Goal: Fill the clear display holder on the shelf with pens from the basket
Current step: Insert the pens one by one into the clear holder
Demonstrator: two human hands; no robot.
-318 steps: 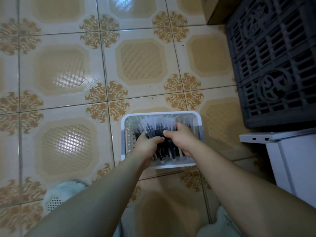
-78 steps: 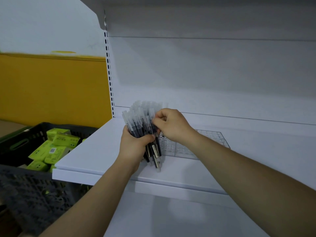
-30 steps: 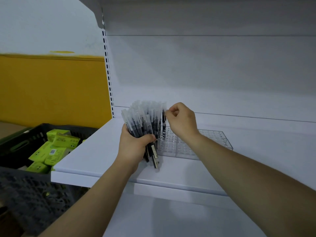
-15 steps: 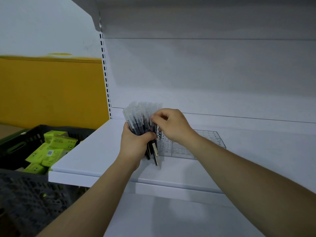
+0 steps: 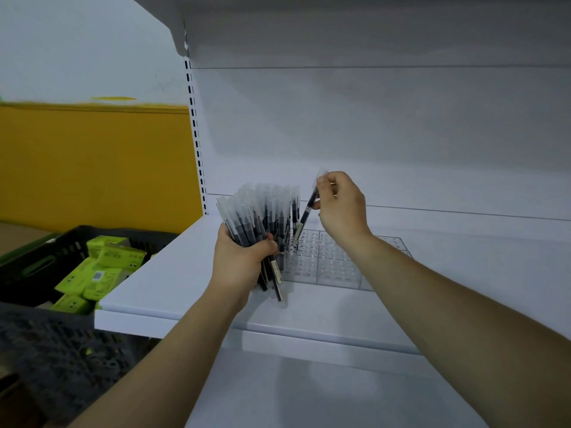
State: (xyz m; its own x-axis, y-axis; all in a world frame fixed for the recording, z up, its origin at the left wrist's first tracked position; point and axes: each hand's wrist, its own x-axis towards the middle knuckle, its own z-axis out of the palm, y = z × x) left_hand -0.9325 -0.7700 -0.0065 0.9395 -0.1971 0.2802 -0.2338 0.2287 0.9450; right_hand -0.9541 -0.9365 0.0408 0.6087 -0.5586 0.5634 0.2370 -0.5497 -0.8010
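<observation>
My left hand (image 5: 239, 264) grips a thick bundle of pens (image 5: 262, 214) with clear caps and dark barrels, upright over the white shelf (image 5: 173, 282). Just right of the bundle lies the clear display holder (image 5: 332, 261), a flat block with rows of round holes. My right hand (image 5: 341, 208) pinches a single pen (image 5: 306, 213) near its cap. That pen tilts, and its lower tip sits at the holder's back left holes. One or two pens seem to stand at the holder's left edge, partly hidden by the bundle. The basket is out of view.
A dark plastic crate (image 5: 61, 344) with several bright green boxes (image 5: 102, 267) stands left of and below the shelf. A slotted upright rail (image 5: 196, 134) marks the shelf's left end. Another shelf (image 5: 340, 26) hangs overhead, and a yellow wall band (image 5: 92, 162) lies behind the crate.
My right hand has drawn one pen out of the bundle and moved it right, down to the holder's back left holes. My left hand keeps the bundle in place.
</observation>
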